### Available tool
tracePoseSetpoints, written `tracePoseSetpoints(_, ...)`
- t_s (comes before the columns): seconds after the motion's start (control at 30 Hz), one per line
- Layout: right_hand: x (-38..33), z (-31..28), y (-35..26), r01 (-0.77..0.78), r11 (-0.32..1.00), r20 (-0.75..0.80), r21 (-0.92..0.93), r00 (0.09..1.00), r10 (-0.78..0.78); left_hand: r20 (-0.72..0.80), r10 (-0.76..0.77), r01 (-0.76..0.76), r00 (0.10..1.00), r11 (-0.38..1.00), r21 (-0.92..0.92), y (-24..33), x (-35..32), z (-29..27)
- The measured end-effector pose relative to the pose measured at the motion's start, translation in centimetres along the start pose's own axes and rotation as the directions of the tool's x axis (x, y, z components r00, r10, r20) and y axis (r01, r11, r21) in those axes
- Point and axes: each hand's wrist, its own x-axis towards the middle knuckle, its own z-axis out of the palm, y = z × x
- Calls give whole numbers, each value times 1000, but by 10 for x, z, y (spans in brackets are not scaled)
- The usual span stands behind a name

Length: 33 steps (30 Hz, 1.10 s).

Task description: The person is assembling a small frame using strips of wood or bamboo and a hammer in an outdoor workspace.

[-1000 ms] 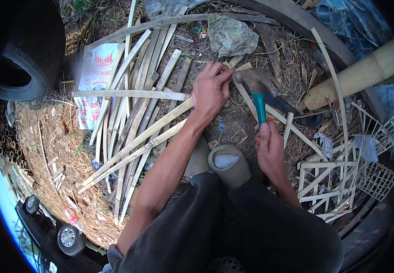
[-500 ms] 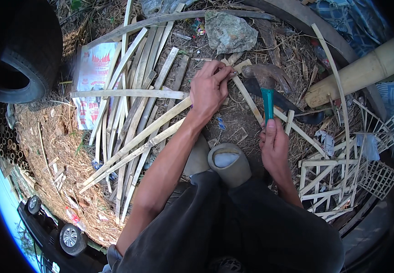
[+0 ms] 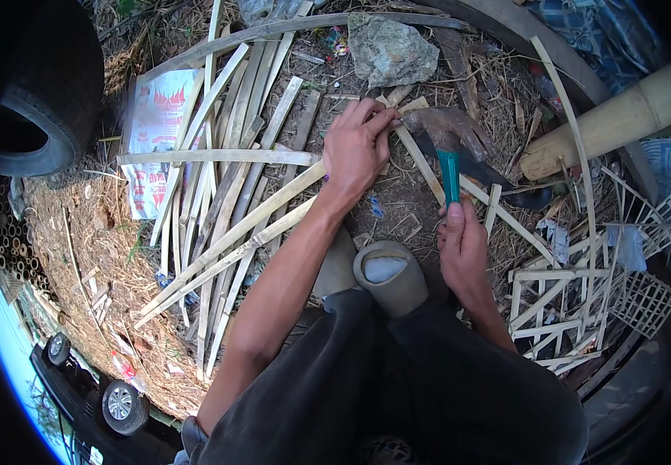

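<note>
My right hand (image 3: 463,246) is closed around the green handle of a hammer (image 3: 449,172). Its rusty head lies just right of my left fingertips, close to the crossing ends of pale bamboo strips. My left hand (image 3: 357,143) rests over those ends, thumb and fingers pinched together on something too small to make out. One long bamboo strip (image 3: 254,226) runs from the lower left to beneath my left hand, with a second strip (image 3: 235,262) below it. Another strip (image 3: 421,163) slants down from the fingertips toward my right hand.
Many loose bamboo strips (image 3: 231,178) lie at left, partly over a printed sack (image 3: 153,139). A rock (image 3: 392,50) sits ahead, a thick bamboo pole (image 3: 607,132) at right. Nearby stand slatted frames (image 3: 560,302). A dark blade-like tool (image 3: 528,199) lies beyond the hammer. A tire (image 3: 37,132) is far left.
My right hand and the hammer have shifted slightly left and away from me, bringing the hammer head nearer my left fingertips. My left hand has barely moved.
</note>
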Motion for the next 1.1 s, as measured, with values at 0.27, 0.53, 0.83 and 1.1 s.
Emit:
tracePoseSetpoints(0.27,-3,5,-2,164,985,-77,-47,983,-168,29,-58,58,998,998,-17,2,-1,-1)
tracePoseSetpoints(0.53,2,-4,-6,156,962,-50,-225,984,-172,17,-61,62,998,997,-42,1,2,-2)
tracePoseSetpoints(0.83,8,4,-4,156,954,-43,-254,984,-172,47,-51,52,998,998,-19,0,4,-4)
tracePoseSetpoints(1.1,8,0,-13,128,964,-26,-234,990,-138,45,-42,42,998,999,-11,-4,3,-3)
